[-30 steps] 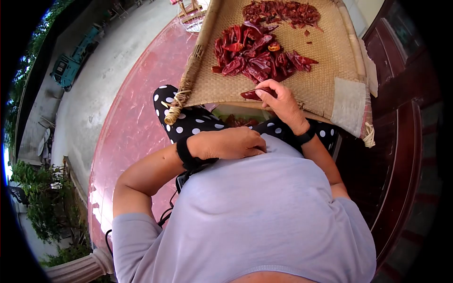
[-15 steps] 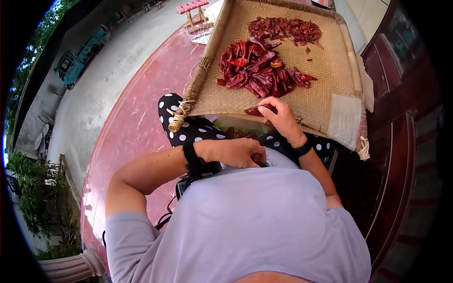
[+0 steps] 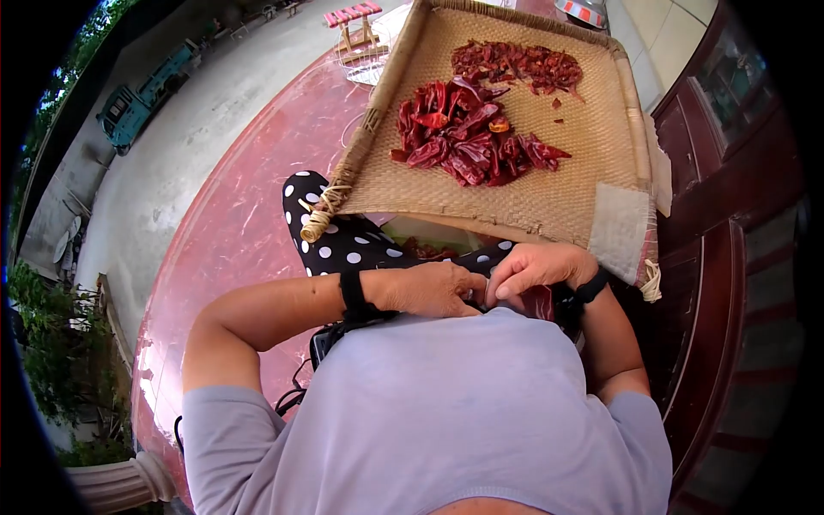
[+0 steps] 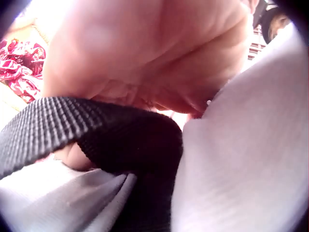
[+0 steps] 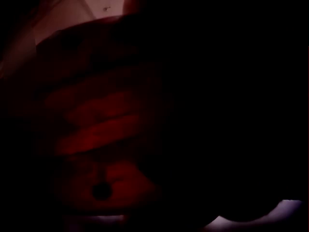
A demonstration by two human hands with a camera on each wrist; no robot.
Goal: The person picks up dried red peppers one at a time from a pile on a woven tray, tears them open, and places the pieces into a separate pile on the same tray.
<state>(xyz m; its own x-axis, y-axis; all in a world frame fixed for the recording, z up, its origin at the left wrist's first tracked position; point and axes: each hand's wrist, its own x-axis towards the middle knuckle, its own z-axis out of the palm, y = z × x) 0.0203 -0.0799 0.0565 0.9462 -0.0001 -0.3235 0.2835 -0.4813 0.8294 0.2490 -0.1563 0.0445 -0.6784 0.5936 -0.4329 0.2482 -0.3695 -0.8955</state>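
My right hand [image 3: 547,264] is drawn in at the belly in the head view, its fingers bent down around a dried red chili pepper [image 3: 539,302], part of which shows below the palm. A dark red surface fills much of the dim right wrist view. Close beside it, my left hand [image 3: 429,290] has curled fingers near the right fingertips; what lies between them is hidden, and I cannot tell whether it holds something. The left wrist view shows the left palm [image 4: 149,43] against the grey shirt. Beyond both hands, a pile of dried chilies [image 3: 468,129] lies on a woven tray [image 3: 592,142].
Chili pieces [image 3: 519,64] form a smaller heap at the tray's far side. Below the tray's near edge, more red pieces [image 3: 429,249] show between polka-dot trouser legs [image 3: 343,236]. A reddish floor [image 3: 232,240] lies left, a dark wooden door [image 3: 712,275] right. A small striped stool [image 3: 354,17] stands beyond.
My right hand has come back from the tray's near edge to the belly beside the left hand, bringing the chili pepper. The left hand stays near the belly. The chili pile looks unchanged.
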